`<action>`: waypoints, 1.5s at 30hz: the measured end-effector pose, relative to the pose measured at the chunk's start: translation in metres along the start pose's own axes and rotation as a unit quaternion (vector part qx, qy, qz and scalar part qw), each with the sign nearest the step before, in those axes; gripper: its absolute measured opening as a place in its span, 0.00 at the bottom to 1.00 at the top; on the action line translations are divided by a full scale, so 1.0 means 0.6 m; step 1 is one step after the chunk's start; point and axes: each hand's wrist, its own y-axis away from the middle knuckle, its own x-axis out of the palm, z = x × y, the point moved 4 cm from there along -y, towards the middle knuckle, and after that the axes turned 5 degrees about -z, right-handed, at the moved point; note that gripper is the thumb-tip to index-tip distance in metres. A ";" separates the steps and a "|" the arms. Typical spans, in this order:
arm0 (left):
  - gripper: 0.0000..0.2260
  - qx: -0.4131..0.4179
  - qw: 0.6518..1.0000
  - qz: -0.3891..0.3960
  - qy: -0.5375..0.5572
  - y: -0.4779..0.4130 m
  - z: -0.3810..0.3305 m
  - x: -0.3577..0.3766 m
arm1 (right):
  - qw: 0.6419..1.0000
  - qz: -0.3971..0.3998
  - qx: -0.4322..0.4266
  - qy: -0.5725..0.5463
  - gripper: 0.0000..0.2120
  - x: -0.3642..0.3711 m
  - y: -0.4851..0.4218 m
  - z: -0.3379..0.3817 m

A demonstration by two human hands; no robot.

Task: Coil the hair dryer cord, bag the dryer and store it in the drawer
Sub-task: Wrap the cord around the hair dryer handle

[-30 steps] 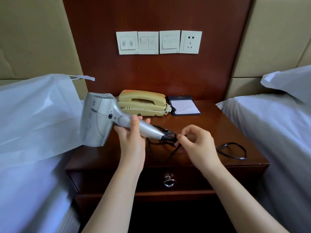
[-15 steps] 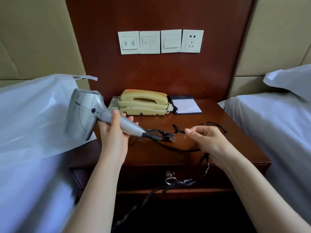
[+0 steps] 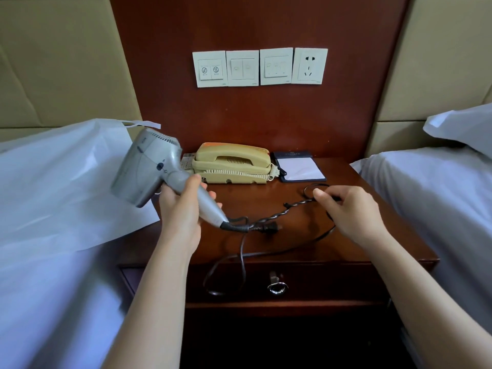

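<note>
- Left hand (image 3: 181, 209) grips the handle of the hair dryer (image 3: 143, 171), fingers wrapped round it, thumb on top.
- Right hand (image 3: 351, 211) pinches the cord (image 3: 279, 210) between thumb and forefinger, other fingers curled; the two hands are apart, with the cord stretched between them.
- hair dryer: silver, held in the air above the left edge of the table (image 3: 247, 195), barrel toward the left bed (image 3: 53, 288), handle slanting down to the right.
- cord: black, leaves the handle base, runs as a twisted stretch up to the right hand, with a small loop showing just past the fingertips.
- more cord drops from the right hand, lies along the front of the table and hangs in a loose loop over the drawer (image 3: 319, 283) front; not coiled.
- plug (image 3: 269, 227) sits just beside the handle base, caught in the twisted stretch, above the table top.
- drawer closed, metal ring pull (image 3: 277, 287) at its middle, near the hanging loop.
- bag (image 3: 61, 177): white plastic, lies flat on the left bed, one corner over the table's left edge, behind the dryer.
- beige telephone (image 3: 231, 162) at the back of the table, notepad (image 3: 299, 167) in a dark holder just to its right.
- three switch plates (image 3: 242, 67) and a socket (image 3: 310, 65) in a row on the wood wall panel.
- right bed (image 3: 431, 187) with a white pillow (image 3: 463, 126).
</note>
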 end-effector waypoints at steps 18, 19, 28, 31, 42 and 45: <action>0.13 0.061 0.993 -0.079 0.062 0.040 0.019 0.041 | 0.962 0.116 -0.195 0.149 0.13 0.072 0.061 0.082; 0.14 0.065 0.992 -0.085 0.062 0.042 0.021 0.044 | 0.955 0.122 -0.207 0.175 0.12 0.077 0.067 0.089; 0.18 0.084 0.993 -0.070 0.048 0.044 0.026 0.053 | 0.973 0.230 0.007 -0.034 0.12 0.065 0.040 0.040; 0.18 0.095 0.994 -0.057 0.023 0.037 0.023 0.051 | 0.983 0.180 -0.003 -0.046 0.07 0.055 0.033 0.029; 0.14 0.108 0.978 0.035 -0.174 0.004 -0.006 0.022 | 0.996 0.026 -0.076 -0.050 0.23 -0.008 0.024 0.040; 0.10 0.108 0.963 0.078 -0.232 0.009 -0.013 0.021 | 0.995 0.014 -0.098 -0.007 0.22 -0.015 0.024 0.056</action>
